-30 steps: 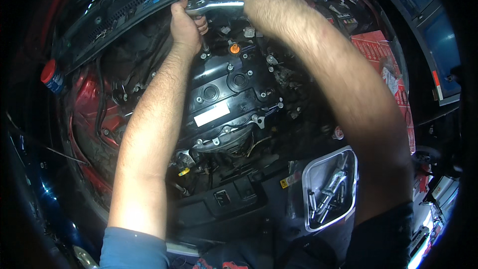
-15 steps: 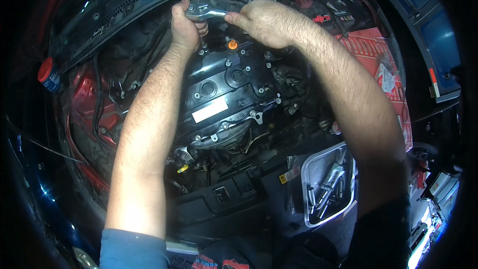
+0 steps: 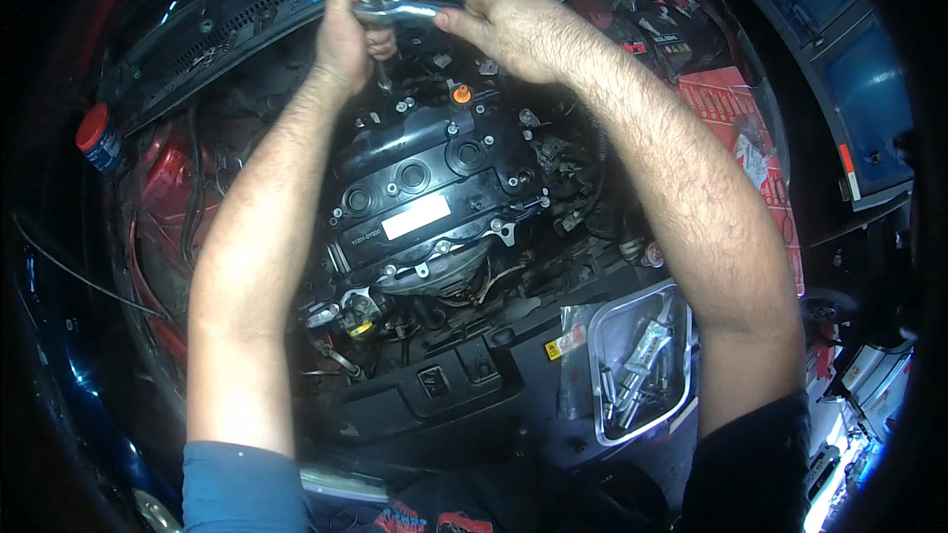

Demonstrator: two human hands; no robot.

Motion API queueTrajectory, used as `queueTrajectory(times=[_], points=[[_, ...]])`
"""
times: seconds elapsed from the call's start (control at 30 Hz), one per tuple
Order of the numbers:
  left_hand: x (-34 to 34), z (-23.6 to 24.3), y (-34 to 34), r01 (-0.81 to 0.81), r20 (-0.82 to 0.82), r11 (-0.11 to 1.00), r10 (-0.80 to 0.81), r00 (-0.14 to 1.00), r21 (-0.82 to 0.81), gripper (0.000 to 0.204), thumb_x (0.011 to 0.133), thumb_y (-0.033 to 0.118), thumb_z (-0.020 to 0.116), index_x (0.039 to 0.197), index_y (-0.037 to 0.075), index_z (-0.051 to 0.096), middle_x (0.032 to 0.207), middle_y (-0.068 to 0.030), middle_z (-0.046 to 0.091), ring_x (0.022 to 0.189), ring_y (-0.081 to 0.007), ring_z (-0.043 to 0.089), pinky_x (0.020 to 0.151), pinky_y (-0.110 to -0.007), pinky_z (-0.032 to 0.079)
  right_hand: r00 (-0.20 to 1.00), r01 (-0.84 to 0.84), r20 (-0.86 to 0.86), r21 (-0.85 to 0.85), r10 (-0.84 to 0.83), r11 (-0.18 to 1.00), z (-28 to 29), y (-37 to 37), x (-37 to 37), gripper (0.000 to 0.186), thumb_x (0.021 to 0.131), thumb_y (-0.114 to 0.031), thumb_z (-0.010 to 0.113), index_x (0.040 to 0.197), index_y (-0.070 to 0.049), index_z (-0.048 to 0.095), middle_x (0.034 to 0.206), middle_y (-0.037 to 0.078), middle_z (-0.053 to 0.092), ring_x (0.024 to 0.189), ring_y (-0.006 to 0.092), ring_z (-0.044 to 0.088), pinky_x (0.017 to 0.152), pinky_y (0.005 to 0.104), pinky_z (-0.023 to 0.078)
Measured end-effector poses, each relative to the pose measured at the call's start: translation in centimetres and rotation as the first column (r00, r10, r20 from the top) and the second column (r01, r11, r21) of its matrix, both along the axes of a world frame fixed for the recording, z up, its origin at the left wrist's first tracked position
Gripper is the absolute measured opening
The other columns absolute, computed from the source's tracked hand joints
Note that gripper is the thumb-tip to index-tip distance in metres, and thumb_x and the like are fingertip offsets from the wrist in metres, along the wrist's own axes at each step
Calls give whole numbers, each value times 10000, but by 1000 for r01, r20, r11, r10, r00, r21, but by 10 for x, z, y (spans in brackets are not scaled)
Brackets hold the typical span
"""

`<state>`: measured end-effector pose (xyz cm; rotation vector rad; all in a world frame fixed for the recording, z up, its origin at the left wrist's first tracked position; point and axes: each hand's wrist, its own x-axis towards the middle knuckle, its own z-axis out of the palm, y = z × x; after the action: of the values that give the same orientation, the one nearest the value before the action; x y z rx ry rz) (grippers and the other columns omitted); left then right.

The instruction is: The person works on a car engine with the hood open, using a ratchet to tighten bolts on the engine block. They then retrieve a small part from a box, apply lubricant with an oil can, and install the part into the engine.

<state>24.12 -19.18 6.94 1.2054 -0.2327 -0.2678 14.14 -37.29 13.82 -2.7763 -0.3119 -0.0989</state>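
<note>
one engine bay, two bare hands, one shiny metal tool held between them. the left hand (image 3: 343, 38) is closed in a fist round one end of the chrome ratchet handle (image 3: 398, 8), at the rear of the bay just below the black cowl grille (image 3: 247, 15). the right hand (image 3: 513, 30) is curled, fingers bent down over the other end of the same handle, touching it. below them sits one black engine cover (image 3: 425, 188) with one white label and one orange cap (image 3: 460, 94). one clear plastic tray (image 3: 640, 360) of metal sockets and bits rests at the front right. one red-capped bottle (image 3: 99, 136) stands at far left.
</note>
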Motion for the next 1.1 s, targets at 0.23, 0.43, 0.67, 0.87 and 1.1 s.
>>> queueTrajectory(times=[0.23, 0.43, 0.67, 0.87, 1.1], points=[[-2, 15, 70, -77, -74, 992, 69, 995, -100, 324, 853, 420, 523, 814, 98, 506, 615, -12, 451, 468, -144, 385, 492, -288, 326, 993, 2, 114, 91, -12, 996, -3, 67, -5, 489, 979, -462, 484, 1024, -8, 660, 902, 214, 673, 892, 338, 668, 805, 444, 521], [-3, -28, 63, -117, -147, 970, 86, 985, -214, 327, 873, 413, 477, 731, 120, 451, 499, 18, 336, 368, -124, 281, 400, -276, 242, 995, 41, -91, -28, -43, 999, -6, 80, -8, 489, 997, -427, 441, 1077, 8, 649, 1021, 238, 667, 1017, 370, 634, 908, 451, 497], [-11, -34, 42, -263, -8, 958, 264, 964, -116, 395, 883, 449, 501, 660, 126, 461, 501, 18, 356, 384, -102, 307, 398, -263, 241, 985, 75, -153, -32, -79, 997, -15, 57, 0, 425, 980, -422, 510, 1171, -65, 638, 986, 169, 683, 978, 272, 658, 880, 390, 512], [-20, -38, 31, -353, 165, 934, 341, 926, 52, 440, 898, 473, 461, 691, 92, 536, 528, -5, 453, 435, -96, 382, 421, -262, 296, 972, -68, 190, -328, 136, 942, -25, 31, 31, 505, 971, -490, 480, 1119, -32, 630, 991, 184, 670, 1003, 328, 643, 909, 428, 505], [-11, -36, 36, -182, 71, 981, 187, 980, -62, 412, 904, 458, 405, 656, 130, 432, 482, 22, 328, 381, -105, 272, 385, -272, 203, 979, 105, -162, -100, -120, 989, -25, 38, 10, 672, 951, -601, 447, 1126, 13, 656, 966, 191, 689, 980, 288, 662, 893, 403, 505]])
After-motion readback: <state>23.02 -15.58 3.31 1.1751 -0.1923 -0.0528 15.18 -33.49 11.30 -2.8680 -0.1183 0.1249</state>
